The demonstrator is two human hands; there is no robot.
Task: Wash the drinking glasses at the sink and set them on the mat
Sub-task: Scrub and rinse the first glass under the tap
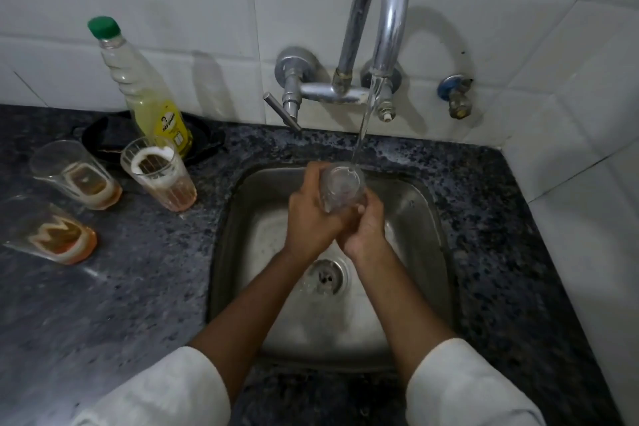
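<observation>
Glass (340,188) sits over the sink (415,211), under the tap's (378,10) running water, gripped by both hands: left hand (311,214) around its side, right hand (366,228) at its base. 3 dirty glasses (159,173) stand left of the sink on the tabletop (138,287).

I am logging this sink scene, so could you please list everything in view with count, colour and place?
glass in hand: one, clear, over the sink under the running water
dirty glasses: three, clear with brownish dregs and foam, on the counter left of the sink
bottle: one, clear with yellow liquid and green cap, behind the dirty glasses
dark dish: one, black, under the bottle
tap: one, chrome, on the tiled wall, water flowing
valve: one, blue and brass, on the wall right of the tap
sink: one, steel, set in the counter
counter: one, dark speckled stone
left hand: grips the glass
right hand: grips the glass
</observation>
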